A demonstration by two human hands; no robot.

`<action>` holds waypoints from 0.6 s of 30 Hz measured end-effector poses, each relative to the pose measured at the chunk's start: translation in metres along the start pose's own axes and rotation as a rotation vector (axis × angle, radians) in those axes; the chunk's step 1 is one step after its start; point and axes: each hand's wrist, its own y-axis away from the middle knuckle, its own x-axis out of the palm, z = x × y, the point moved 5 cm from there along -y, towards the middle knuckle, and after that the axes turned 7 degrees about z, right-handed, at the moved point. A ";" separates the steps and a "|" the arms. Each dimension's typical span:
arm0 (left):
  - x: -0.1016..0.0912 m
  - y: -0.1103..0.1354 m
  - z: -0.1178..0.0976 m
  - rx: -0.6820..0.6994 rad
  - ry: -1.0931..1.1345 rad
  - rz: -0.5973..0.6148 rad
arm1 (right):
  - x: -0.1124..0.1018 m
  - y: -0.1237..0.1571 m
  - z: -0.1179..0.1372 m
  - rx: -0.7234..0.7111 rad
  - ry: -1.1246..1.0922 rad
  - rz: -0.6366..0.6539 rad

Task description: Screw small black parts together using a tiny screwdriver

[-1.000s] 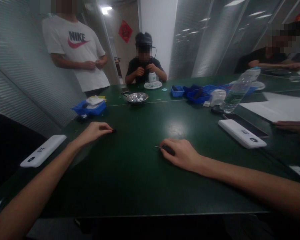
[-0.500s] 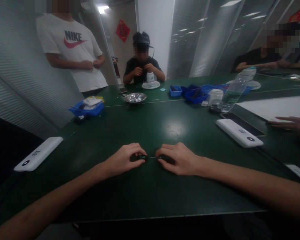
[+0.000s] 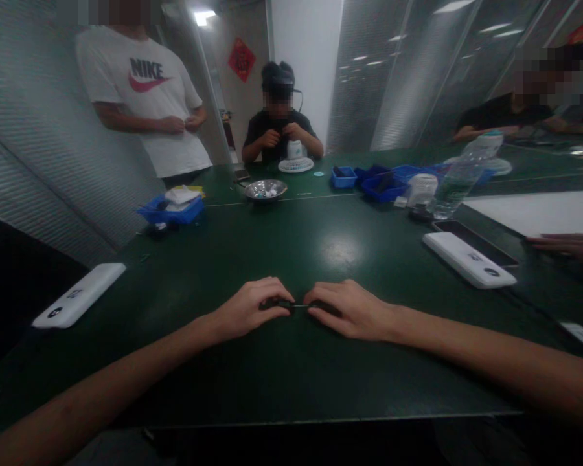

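Note:
Both my hands rest close together on the dark green table (image 3: 291, 382), near its front edge. My left hand (image 3: 252, 309) is closed around a small dark part (image 3: 278, 303). My right hand (image 3: 350, 309) is closed on a small dark tool with a thin metal tip (image 3: 300, 305), which points left and meets the part between my fingertips. What the part is stays too small and dark to tell.
White flat devices lie at the left (image 3: 80, 294) and right (image 3: 469, 259), the right one beside a dark phone (image 3: 476, 238). Farther back sit a metal bowl (image 3: 266, 189), blue bins (image 3: 172, 210) (image 3: 383, 184), a water bottle (image 3: 459, 178) and white paper (image 3: 539, 212). Another person's hand (image 3: 568, 244) rests at right; three people are across.
My left hand came from the left side of the table to the middle, carrying the small dark part, and closed in on my right hand. The metal tip now touches the part.

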 end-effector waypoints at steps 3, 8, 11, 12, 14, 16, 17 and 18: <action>0.003 -0.003 -0.004 0.045 -0.015 0.013 | -0.002 0.000 -0.002 0.012 -0.030 -0.033; 0.007 -0.007 -0.005 0.054 -0.057 -0.001 | 0.000 0.000 0.000 0.003 0.000 -0.025; 0.010 -0.007 -0.002 0.051 -0.066 0.009 | 0.001 0.000 0.000 0.020 0.026 -0.037; 0.010 -0.006 0.000 0.038 -0.063 0.004 | 0.001 0.000 -0.001 0.033 0.027 -0.046; 0.009 -0.005 0.005 -0.021 -0.045 -0.027 | -0.001 0.000 -0.004 0.073 0.022 -0.086; 0.006 -0.004 0.011 -0.099 -0.033 -0.074 | -0.004 0.000 -0.008 0.133 0.014 -0.163; 0.004 -0.003 0.013 -0.126 -0.039 -0.092 | -0.006 0.001 -0.010 0.163 0.008 -0.197; 0.002 -0.002 0.015 -0.142 -0.056 -0.099 | -0.007 0.001 -0.012 0.194 0.004 -0.211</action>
